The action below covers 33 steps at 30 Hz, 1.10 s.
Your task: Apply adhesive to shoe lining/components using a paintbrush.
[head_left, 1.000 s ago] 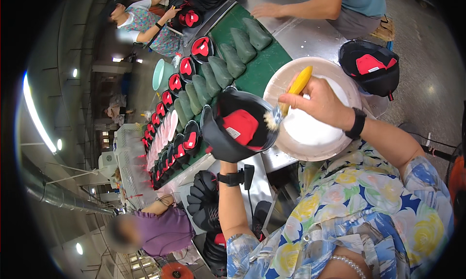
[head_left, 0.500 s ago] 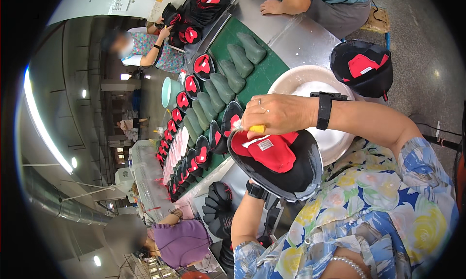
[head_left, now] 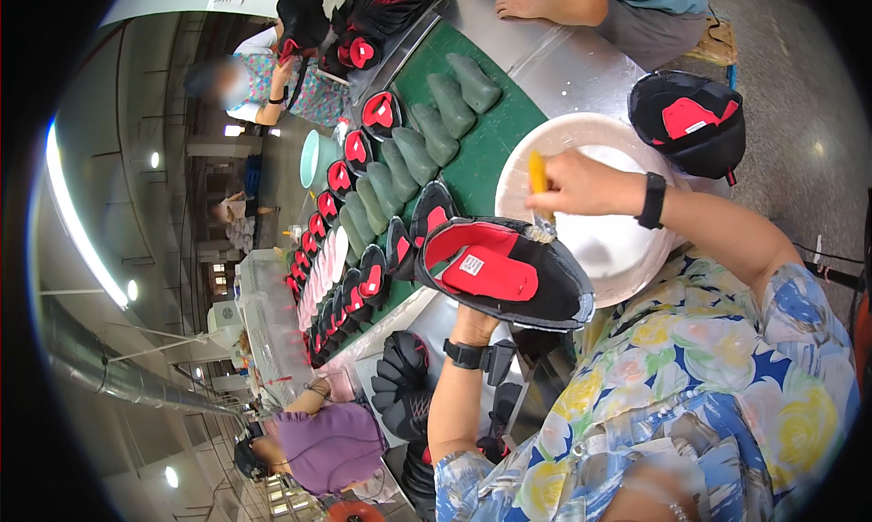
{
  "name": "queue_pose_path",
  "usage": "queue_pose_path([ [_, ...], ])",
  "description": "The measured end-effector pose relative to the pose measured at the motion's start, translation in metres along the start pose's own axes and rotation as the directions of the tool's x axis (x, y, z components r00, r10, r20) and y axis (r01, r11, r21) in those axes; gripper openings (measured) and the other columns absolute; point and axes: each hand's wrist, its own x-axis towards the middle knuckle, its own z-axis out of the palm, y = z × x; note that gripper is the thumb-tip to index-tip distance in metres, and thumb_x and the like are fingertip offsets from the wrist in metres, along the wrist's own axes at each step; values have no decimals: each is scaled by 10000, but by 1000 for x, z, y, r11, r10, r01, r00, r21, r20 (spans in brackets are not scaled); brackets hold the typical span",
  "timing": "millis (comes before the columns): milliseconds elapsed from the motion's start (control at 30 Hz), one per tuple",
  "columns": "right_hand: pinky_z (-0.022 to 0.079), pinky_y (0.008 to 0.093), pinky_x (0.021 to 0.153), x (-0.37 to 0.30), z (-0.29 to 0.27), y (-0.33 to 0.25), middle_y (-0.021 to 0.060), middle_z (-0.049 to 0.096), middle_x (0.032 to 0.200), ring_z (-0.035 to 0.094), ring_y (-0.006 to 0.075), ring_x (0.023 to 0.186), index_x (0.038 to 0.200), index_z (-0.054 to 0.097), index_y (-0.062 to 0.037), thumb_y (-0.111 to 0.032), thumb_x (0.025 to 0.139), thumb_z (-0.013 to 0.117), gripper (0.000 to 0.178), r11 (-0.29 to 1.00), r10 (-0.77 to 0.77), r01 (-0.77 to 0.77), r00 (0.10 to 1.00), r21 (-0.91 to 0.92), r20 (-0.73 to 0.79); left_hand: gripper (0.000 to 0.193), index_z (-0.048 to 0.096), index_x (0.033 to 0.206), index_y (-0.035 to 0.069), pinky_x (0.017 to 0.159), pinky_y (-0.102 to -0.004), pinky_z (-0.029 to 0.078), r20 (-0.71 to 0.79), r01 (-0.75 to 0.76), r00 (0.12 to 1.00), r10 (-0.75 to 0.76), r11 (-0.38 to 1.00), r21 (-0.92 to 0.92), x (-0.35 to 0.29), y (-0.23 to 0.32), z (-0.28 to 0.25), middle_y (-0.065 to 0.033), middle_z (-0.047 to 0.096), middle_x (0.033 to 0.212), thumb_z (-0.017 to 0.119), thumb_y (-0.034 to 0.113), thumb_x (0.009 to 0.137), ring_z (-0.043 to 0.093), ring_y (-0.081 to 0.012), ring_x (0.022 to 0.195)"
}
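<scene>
My left hand [head_left: 476, 326] holds a black shoe upper [head_left: 574, 281] with a red lining from beneath, its opening turned up toward me; most of the fingers are hidden under it. In my right hand [head_left: 581, 184] is a brush [head_left: 538, 172] with a yellow handle. The bristles point down and meet the upper's rim. Just beyond the right wrist stands a pale basin [head_left: 509, 172] holding white liquid. Another black upper with red lining [head_left: 688, 113] lies to the right of the basin.
A green conveyor belt [head_left: 481, 150] runs diagonally, carrying grey-green shoe lasts [head_left: 451, 104], red-lined uppers [head_left: 380, 112] and pale pink pieces [head_left: 318, 290]. Dark uppers [head_left: 400, 377] are stacked left of my left forearm. Co-workers sit across the belt, at the left and at the far right.
The brush has moved from the upper's far left edge to its right-hand rim, and its handle now stands upright. The upper has turned and tilted in my left hand.
</scene>
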Motion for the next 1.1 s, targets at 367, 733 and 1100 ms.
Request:
queue_pose_path([
  [367, 527, 491, 761, -27, 9, 28, 243, 687, 845, 684, 416, 838, 1005, 630, 16, -196, 886, 705, 255, 927, 25, 26, 991, -373, 132, 411, 531, 1402, 72, 1044, -428, 493, -51, -33, 998, 30, 998, -46, 5, 35, -37, -114, 583, 1396, 487, 231, 1025, 586, -284, 1239],
  [733, 502, 420, 696, -29, -23, -26, 149, 660, 792, 662, 360, 740, 909, 622, -33, -251, 935, 676, 226, 986, -166, 167, 984, -19, 65, 415, 526, 1405, 69, 1055, -434, 486, -16, -36, 999, 35, 997, -64, -9, 33, -22, -115, 579, 1403, 487, 234, 1026, 581, -287, 1247],
  [1100, 504, 418, 631, -43, -24, -30, 185, 667, 787, 666, 370, 710, 915, 590, -11, -215, 914, 699, 231, 996, -63, 62, 998, -71, -13, 419, 521, 1408, 66, 1067, -440, 478, -131, -40, 991, 26, 994, -103, -19, 33, -34, -117, 574, 1409, 487, 237, 1027, 575, -289, 1255],
])
